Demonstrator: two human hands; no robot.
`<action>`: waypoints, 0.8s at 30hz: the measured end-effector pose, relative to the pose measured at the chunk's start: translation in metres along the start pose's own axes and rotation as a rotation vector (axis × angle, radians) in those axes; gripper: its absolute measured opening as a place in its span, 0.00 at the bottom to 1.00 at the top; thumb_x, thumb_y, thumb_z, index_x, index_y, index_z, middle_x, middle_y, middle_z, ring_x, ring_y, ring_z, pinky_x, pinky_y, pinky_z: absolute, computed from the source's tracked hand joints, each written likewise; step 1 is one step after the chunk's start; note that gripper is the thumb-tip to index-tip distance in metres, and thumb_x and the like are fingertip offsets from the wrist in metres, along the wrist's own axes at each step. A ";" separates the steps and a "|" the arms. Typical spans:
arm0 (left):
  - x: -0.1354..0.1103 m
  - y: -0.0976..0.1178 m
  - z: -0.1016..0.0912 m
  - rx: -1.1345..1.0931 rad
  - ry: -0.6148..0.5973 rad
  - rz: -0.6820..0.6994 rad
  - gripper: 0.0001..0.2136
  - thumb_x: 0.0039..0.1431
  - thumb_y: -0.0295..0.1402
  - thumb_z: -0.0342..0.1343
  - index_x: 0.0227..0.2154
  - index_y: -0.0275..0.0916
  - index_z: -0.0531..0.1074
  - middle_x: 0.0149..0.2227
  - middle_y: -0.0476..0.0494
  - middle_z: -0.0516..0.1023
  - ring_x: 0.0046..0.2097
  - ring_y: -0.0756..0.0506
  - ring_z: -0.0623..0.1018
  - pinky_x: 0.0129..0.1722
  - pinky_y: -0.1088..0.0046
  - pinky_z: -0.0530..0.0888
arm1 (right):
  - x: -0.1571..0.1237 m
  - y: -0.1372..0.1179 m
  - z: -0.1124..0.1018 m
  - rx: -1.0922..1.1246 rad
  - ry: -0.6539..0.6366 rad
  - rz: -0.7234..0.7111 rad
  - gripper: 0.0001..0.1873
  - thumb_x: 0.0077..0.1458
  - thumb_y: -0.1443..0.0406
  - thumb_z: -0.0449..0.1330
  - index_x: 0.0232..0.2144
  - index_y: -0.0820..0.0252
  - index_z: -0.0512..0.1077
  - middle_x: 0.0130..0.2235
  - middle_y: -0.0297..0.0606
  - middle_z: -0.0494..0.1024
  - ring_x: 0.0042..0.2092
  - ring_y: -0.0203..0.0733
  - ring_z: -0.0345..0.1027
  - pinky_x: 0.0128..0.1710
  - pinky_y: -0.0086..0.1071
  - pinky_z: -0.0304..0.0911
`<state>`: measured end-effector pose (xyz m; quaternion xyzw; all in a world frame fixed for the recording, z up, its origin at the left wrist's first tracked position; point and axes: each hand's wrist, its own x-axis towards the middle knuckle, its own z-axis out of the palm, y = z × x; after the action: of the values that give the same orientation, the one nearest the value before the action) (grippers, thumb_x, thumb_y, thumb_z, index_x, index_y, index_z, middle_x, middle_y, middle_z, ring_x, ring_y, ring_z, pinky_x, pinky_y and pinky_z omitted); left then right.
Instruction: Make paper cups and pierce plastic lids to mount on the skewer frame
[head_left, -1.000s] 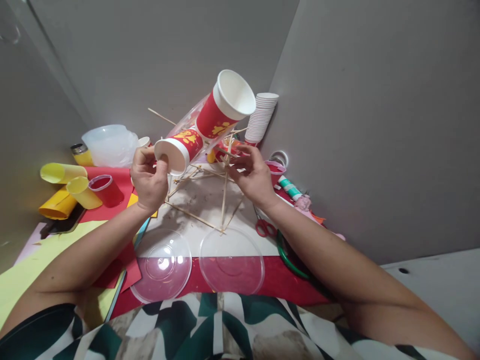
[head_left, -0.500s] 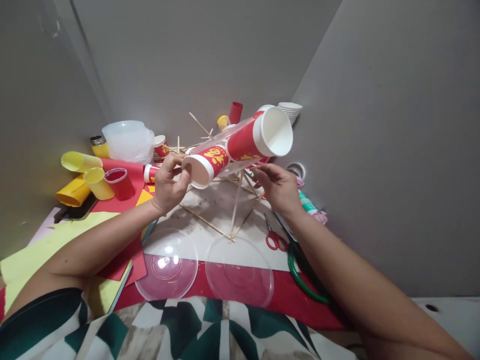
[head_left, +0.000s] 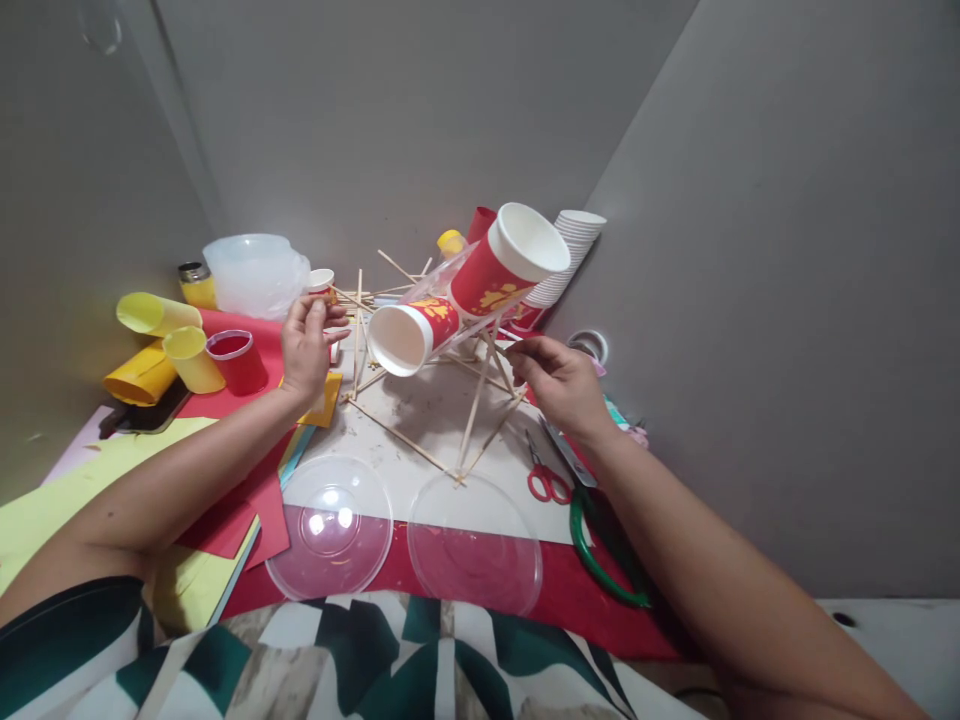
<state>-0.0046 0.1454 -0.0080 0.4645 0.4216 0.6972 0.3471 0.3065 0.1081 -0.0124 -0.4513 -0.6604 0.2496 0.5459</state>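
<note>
Table (head_left: 420, 405) w/ craft clutter; stick frame (head_left: 472, 410) stands at centre, 2 red cups on top, tilted, mouths toward the camera; near cup (head_left: 420, 330) lower, far cup (head_left: 502, 270) higher; 2 clear lids (head_left: 330, 525) flat at front edge; left hand (head_left: 304, 350) just left of near cup, not touching it, fingers loosely curled, clamped on nothing visible; right hand (head_left: 566, 385) right of the frame, fingers (head_left: 525, 352) pinched together on a frame stick under the cups; scissors (head_left: 547, 482) near right wrist.
</note>
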 end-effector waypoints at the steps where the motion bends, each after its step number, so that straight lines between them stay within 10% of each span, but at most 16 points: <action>1: 0.007 -0.005 -0.001 0.001 0.043 -0.102 0.06 0.62 0.37 0.57 0.37 0.42 0.67 0.35 0.48 0.77 0.35 0.51 0.79 0.36 0.78 0.76 | 0.000 0.000 0.000 0.003 -0.003 0.002 0.11 0.50 0.56 0.65 0.29 0.57 0.74 0.23 0.31 0.72 0.24 0.36 0.64 0.24 0.32 0.62; 8: 0.034 -0.029 0.006 0.053 -0.186 -0.373 0.18 0.46 0.28 0.68 0.39 0.37 0.69 0.26 0.48 0.77 0.26 0.49 0.78 0.30 0.72 0.76 | 0.000 0.000 -0.001 -0.006 -0.013 0.001 0.12 0.50 0.55 0.64 0.30 0.58 0.73 0.23 0.31 0.72 0.24 0.36 0.63 0.26 0.33 0.63; 24: 0.024 -0.008 0.028 0.255 -0.464 0.139 0.10 0.41 0.33 0.69 0.29 0.39 0.77 0.26 0.47 0.78 0.35 0.41 0.79 0.38 0.65 0.78 | -0.006 -0.024 -0.009 -0.132 0.005 -0.004 0.08 0.53 0.58 0.64 0.28 0.56 0.75 0.21 0.30 0.70 0.23 0.37 0.63 0.23 0.32 0.59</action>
<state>0.0144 0.1769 -0.0005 0.6797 0.3820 0.5355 0.3245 0.3069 0.0905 0.0067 -0.4858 -0.6747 0.2033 0.5171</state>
